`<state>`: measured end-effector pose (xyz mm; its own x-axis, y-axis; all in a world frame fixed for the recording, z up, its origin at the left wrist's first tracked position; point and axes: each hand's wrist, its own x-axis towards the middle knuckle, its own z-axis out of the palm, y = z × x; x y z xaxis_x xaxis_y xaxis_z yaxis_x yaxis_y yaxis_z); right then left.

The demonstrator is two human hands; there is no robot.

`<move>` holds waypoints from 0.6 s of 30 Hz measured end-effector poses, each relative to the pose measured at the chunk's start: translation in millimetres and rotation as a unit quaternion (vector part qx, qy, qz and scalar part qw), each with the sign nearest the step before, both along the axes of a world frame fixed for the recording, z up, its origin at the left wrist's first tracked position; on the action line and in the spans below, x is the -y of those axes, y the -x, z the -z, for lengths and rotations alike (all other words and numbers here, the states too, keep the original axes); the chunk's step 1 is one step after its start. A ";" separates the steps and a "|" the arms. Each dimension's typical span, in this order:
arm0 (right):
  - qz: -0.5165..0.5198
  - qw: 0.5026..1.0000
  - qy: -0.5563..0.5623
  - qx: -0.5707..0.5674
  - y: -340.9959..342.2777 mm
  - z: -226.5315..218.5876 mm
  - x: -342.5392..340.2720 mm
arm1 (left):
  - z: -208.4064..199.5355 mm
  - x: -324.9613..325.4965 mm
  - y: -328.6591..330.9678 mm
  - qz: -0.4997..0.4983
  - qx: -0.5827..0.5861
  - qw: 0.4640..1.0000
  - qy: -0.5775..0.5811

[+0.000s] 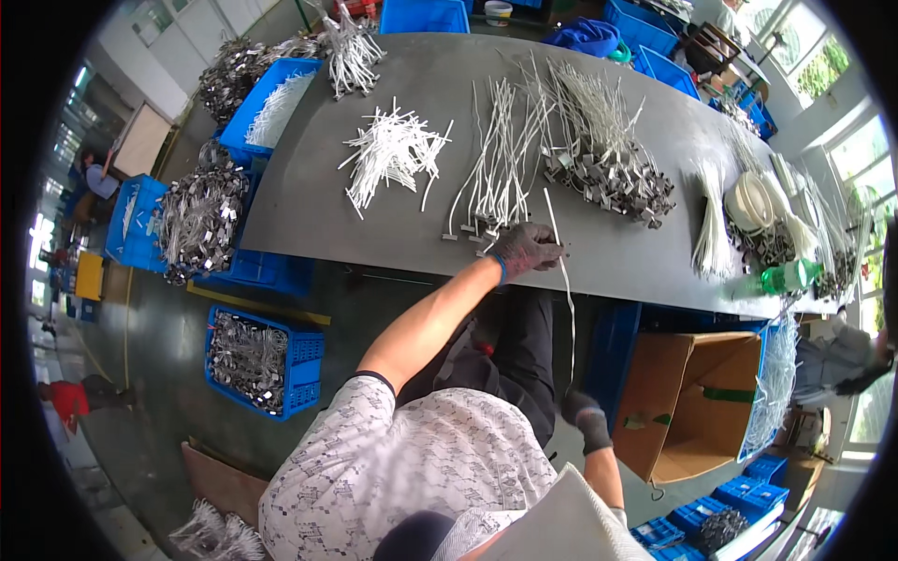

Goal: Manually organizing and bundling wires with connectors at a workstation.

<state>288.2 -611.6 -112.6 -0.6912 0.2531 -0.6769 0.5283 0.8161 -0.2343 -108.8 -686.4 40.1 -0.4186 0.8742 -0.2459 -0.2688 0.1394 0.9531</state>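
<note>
My left hand [527, 252], in a dark glove, is at the table's near edge, its fingers pinched on a thin white sleeve [551, 210] that sticks up past them. From there a pale wire [572, 323] runs down in front of the table to my right hand [586, 419]. That gloved hand is low by my right side, closed on the wire's lower end; its fingertips are partly blurred. Just beyond my left hand lie several sleeved wires [500, 178] with small metal clips at their near ends. A pile of short white sleeves [398, 154] is further left.
A heap of wires with metal clips [613, 173] covers the table's middle right. White bundles [713, 224] and a green bottle [790, 277] stand at the right end. An open cardboard box [697, 402] is beside my right arm. Blue crates [304, 360] of parts stand left.
</note>
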 end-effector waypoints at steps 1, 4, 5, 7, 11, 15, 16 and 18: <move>0.003 0.999 0.001 -0.032 17.0 -3.7 -6.7 | 5.6 -3.0 -18.6 -0.014 0.014 1.000 -0.024; 0.013 0.982 -0.056 -0.179 53.3 -24.8 -18.7 | 9.9 -7.0 -52.0 0.039 0.075 0.996 -0.024; 0.008 0.977 -0.074 -0.202 59.3 -31.6 -21.2 | 6.7 -6.1 -53.9 0.010 0.085 0.995 -0.057; -0.002 0.964 -0.083 -0.252 57.6 -41.5 -21.5 | -4.8 -1.5 -48.2 -0.053 0.108 0.991 -0.067; -0.007 0.987 -0.066 -0.144 37.0 -44.8 -11.5 | -30.6 5.6 -24.8 -0.213 0.208 0.946 -0.129; -0.041 0.981 -0.018 -0.190 56.3 -70.3 -2.6 | -31.6 10.4 -41.2 -0.200 0.151 0.956 -0.153; -0.059 0.980 -0.023 -0.189 69.1 -86.4 -2.9 | -28.7 9.5 -48.7 -0.181 0.145 0.964 -0.131; 0.053 0.876 0.042 -0.477 100.7 -126.6 -5.2 | -22.4 7.2 -62.2 -0.098 0.153 0.976 -0.116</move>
<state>187.4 -606.4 14.1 -0.9282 0.3273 0.1768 0.1310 0.7323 -0.6682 -46.6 -693.6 62.4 -0.5215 0.8316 -0.1910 -0.5463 -0.1534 0.8234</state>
